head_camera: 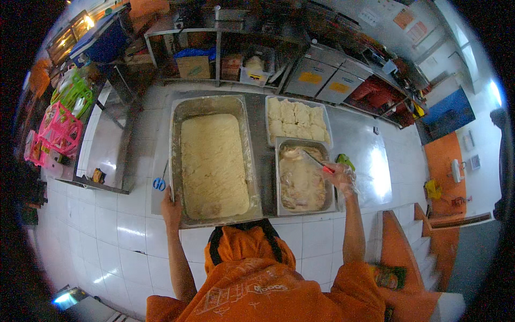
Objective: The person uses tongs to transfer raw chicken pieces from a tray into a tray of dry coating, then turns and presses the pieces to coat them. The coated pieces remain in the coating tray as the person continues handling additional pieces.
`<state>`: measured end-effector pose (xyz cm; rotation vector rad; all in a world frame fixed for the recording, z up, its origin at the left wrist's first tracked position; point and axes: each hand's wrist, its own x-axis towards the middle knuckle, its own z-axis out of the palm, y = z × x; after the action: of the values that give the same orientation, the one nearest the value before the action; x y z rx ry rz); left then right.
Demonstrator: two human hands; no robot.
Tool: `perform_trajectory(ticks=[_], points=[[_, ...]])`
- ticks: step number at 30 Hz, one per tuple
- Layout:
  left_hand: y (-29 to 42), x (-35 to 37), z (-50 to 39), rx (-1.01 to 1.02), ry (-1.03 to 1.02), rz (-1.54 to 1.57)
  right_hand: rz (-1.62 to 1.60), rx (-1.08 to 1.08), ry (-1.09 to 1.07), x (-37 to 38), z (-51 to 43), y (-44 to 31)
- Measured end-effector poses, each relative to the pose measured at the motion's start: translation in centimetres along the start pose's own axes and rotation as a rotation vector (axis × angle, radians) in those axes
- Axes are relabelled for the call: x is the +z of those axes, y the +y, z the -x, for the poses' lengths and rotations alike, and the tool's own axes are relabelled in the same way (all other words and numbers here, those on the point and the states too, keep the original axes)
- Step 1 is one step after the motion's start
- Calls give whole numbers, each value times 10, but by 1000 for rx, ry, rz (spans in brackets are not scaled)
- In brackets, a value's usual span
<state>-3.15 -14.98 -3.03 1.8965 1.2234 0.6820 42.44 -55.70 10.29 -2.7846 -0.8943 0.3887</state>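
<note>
My left hand (172, 207) grips the left rim of a large deep metal pan (254, 177). Pale flour or breading mix (215, 165) lies in a broad, uneven layer inside it. In a clear plastic glove, my right hand (342, 177) holds a red-handled utensil (328, 169). Its dark shaft reaches into a smaller metal pan (278, 201), whose wet, pale, lumpy contents (299, 177) look like pieces in batter. Exactly what the utensil's tip is cannot be made out. Behind this pan, a translucent plastic tub (330, 129) holds coated pale pieces (297, 116) packed in rows.
Blue-handled scissors (159, 184) lie left of the large pan on the metal table (362, 161). A green object (345, 161) sits beyond my right hand. Pink baskets (60, 129) stand on a side table at left. Shelving and metal cabinets (310, 76) line the far side; steps (418, 249) are at right.
</note>
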Motion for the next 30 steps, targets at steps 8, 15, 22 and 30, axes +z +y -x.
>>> perform_trajectory(ticks=[8, 15, 22, 30], points=[[5, -4, -1, 57, -41, -116, -929, -1, 174, 32, 55, 14], [-13, 2, -4, 54, -34, -68, 161, 14, 76, 70, 83, -24], [-17, -1, -5, 188, 8, -99, -75, 13, 48, 10, 95, -28], [1, -5, -6, -24, -67, -191, -13, -156, 259, -44, 83, -4]])
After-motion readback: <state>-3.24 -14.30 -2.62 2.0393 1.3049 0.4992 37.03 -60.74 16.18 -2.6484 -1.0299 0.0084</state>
